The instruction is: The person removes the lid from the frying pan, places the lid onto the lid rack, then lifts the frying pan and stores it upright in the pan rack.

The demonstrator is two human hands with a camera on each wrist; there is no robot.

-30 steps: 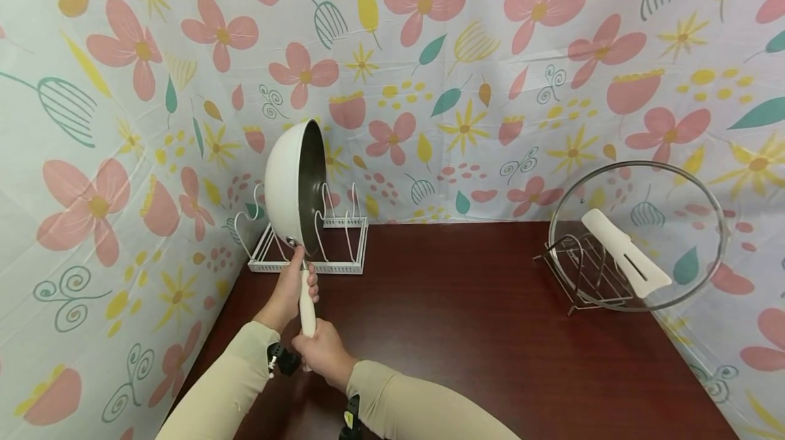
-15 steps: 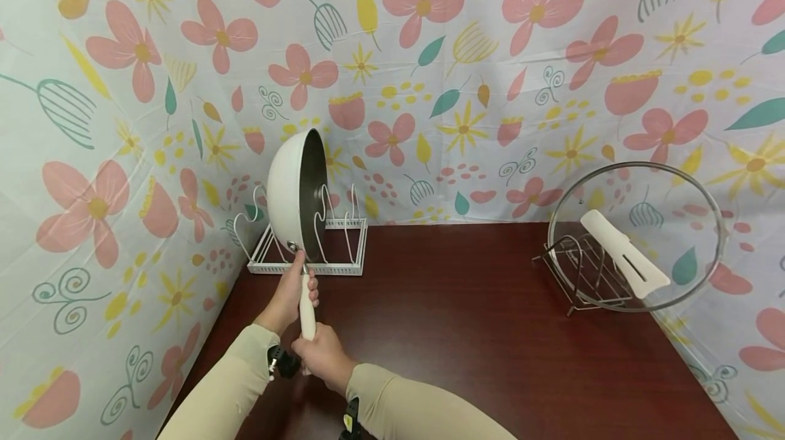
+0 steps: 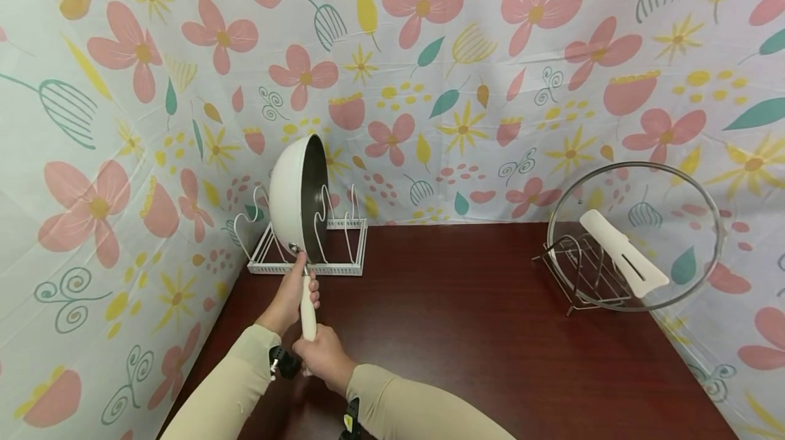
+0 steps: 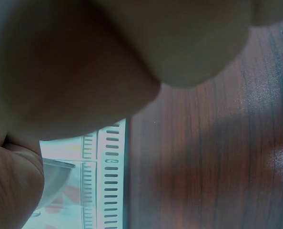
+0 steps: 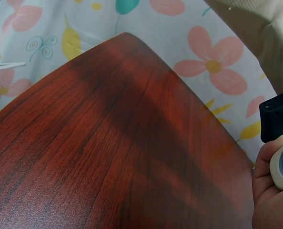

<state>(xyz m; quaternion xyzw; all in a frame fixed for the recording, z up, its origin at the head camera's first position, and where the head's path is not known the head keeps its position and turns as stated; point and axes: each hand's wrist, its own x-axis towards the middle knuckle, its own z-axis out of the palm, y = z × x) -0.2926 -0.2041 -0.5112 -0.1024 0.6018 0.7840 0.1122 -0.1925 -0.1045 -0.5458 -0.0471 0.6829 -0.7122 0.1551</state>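
Observation:
A white frying pan (image 3: 285, 195) with a dark inside stands on edge in a white wire rack (image 3: 334, 268), its opening facing right between the upright loops. My left hand (image 3: 287, 295) grips the cream handle (image 3: 308, 310) close to the pan, thumb up along the joint. Lower down, my right hand (image 3: 326, 355) holds the handle's end. In the left wrist view, blurred fingers (image 4: 75, 76) cover the top, with the slotted rack edge (image 4: 111, 191) and part of the pan (image 4: 55, 181) below them. The right wrist view shows the handle's hollow round end (image 5: 276, 167) inside the fingers.
On the right of the dark wood table (image 3: 454, 304), a large glass lid (image 3: 693, 242) with a cream handle (image 3: 625, 254) leans upright in a small dark wire rack (image 3: 573, 276). Flower-printed sheeting (image 3: 454, 174) closes off the back and sides.
The pan has sunk a little lower into the white rack and shifted slightly right. Both hands keep their grip on the handle. The lid stays put.

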